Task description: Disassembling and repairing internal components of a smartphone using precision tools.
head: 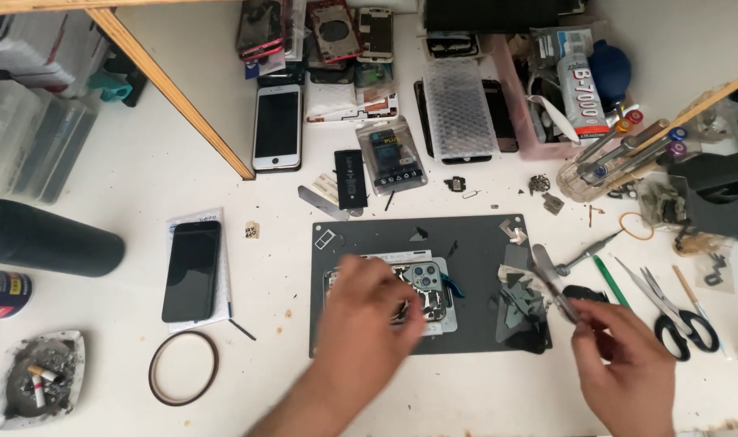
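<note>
hands [369, 311] [624, 356]: two; scissors [683, 317]: one pair.

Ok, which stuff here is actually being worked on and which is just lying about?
In use: left hand on the opened phone; right hand holding tweezers; dark mat.
Lying about: scissors, tape ring, ashtray, white phone, glue tube.

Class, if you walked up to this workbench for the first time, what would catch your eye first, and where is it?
The opened phone with its cracked back on the dark mat at centre, under the left hand. To its right, the right hand holds metal tweezers over a heap of broken glass pieces. At far left sits an ashtray.
</note>
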